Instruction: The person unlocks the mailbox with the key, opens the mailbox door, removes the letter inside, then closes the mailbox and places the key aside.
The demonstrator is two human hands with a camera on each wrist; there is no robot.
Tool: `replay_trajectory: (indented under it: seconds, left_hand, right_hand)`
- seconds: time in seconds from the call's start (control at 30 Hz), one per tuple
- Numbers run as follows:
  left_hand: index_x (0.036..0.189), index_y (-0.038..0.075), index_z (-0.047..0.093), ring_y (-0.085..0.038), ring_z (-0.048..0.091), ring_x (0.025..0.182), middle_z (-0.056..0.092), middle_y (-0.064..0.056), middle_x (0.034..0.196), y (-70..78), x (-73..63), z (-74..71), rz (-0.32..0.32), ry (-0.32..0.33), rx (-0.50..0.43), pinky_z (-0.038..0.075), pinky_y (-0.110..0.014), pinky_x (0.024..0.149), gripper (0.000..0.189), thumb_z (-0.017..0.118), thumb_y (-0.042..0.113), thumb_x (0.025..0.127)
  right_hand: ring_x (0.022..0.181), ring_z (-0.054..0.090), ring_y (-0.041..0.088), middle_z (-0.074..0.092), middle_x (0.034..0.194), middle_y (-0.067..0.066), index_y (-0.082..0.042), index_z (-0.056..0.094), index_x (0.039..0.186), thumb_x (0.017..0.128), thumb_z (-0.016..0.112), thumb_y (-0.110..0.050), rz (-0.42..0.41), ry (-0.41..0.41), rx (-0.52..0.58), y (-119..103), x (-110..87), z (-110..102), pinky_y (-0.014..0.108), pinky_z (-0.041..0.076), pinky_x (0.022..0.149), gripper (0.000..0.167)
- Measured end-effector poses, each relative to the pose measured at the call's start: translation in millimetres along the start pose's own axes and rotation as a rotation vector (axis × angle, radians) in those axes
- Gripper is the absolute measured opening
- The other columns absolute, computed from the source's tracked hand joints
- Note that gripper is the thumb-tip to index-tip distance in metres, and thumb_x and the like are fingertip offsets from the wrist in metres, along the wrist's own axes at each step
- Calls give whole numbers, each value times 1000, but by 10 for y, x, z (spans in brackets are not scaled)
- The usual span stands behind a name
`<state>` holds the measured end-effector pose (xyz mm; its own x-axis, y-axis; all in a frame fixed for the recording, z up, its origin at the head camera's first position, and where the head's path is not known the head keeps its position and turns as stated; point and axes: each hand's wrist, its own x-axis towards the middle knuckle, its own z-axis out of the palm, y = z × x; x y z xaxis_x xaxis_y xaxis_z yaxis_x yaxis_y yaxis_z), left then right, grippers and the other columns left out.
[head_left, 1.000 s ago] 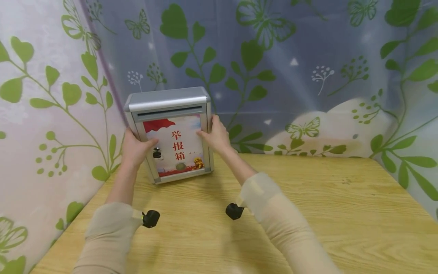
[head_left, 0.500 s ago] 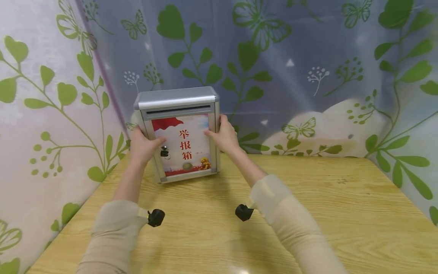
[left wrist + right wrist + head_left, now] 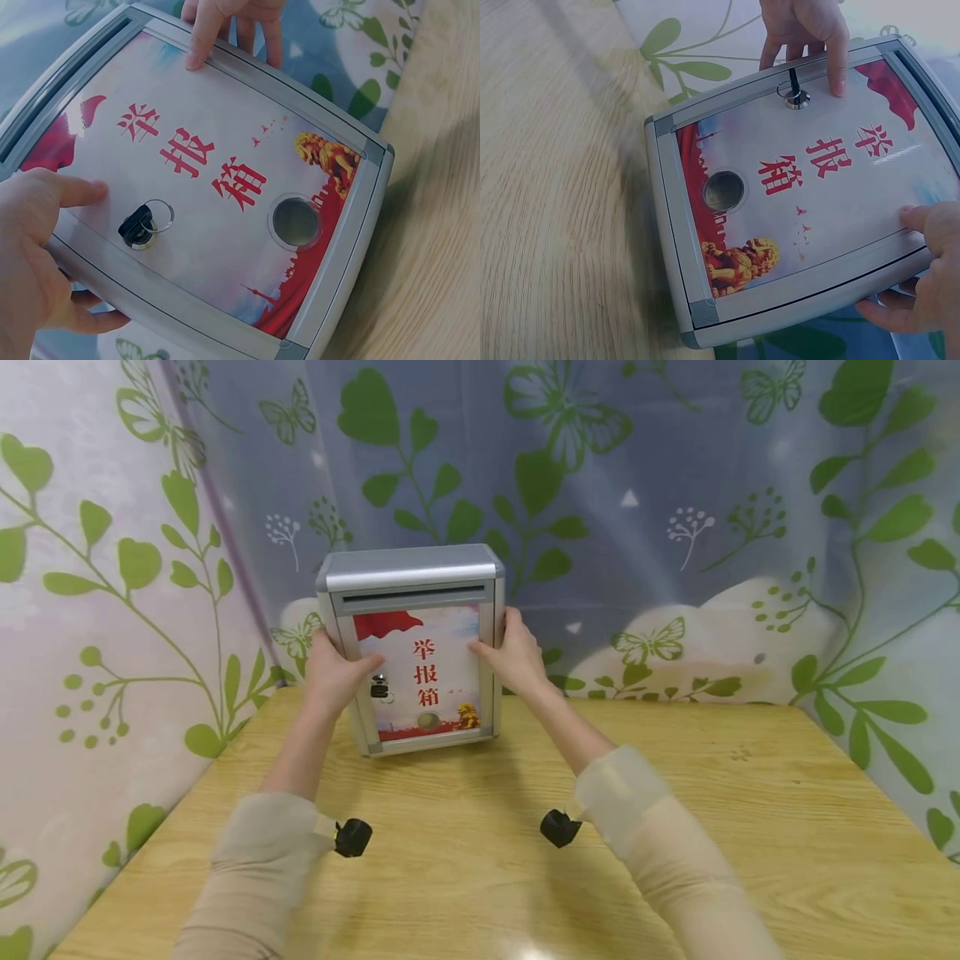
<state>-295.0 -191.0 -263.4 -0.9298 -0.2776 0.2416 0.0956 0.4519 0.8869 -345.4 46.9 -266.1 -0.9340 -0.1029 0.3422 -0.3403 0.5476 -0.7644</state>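
A silver metal suggestion box (image 3: 411, 565) with a dark slot (image 3: 412, 594) along its upper front is held upright, slightly tilted, at the back left of the table. Red characters, a red banner and a golden lion decorate its white front panel (image 3: 187, 112). A key (image 3: 135, 225) with a ring sits in the lock near the left edge. My left hand (image 3: 333, 672) grips the left side, thumb on the panel above the lock. On the opposite side, my right hand (image 3: 516, 656) does the same, its fingers curled behind the edge. Whether the base touches the table cannot be told.
The wood-grain table (image 3: 675, 827) stretches to the front and right. Patterned cloth (image 3: 600, 527) with leaves and butterflies hangs close behind the box and along the left side. A black wrist camera (image 3: 352, 837) sticks out from each sleeve.
Both hands have shifted the box to the right, away from the left-hand cloth. Their grip on its sides looks the same, and the head view has turned slightly.
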Motion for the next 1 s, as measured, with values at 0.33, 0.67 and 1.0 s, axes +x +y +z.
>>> replay_trajectory:
  seconds: [0.33, 0.67, 1.0]
  left_hand:
    - [140, -2, 21, -35, 40, 123, 39, -23, 134, 100, -44, 182, 28, -26, -32, 34, -44, 102, 80, 71, 15, 79]
    - [138, -2, 25, -35, 41, 123, 41, -22, 133, 191, -81, 354, 66, -46, -49, 34, -44, 102, 78, 71, 13, 77]
    - [137, -2, 28, -33, 45, 118, 45, -20, 129, 297, -153, 521, 92, -52, -8, 38, -44, 98, 79, 73, 18, 75]
  right_hand:
    - [112, 50, 33, 50, 125, 18, -3, 29, 138, 85, 66, -33, 22, 21, -26, 99, -102, -199, 46, 42, 91, 71]
    - [111, 50, 34, 48, 125, 20, -1, 27, 138, 86, 65, -33, 26, 33, -31, 189, -220, -376, 45, 43, 90, 71]
    - [113, 48, 35, 45, 126, 23, 0, 25, 138, 87, 64, -31, 29, 43, -31, 276, -339, -580, 46, 42, 90, 71]
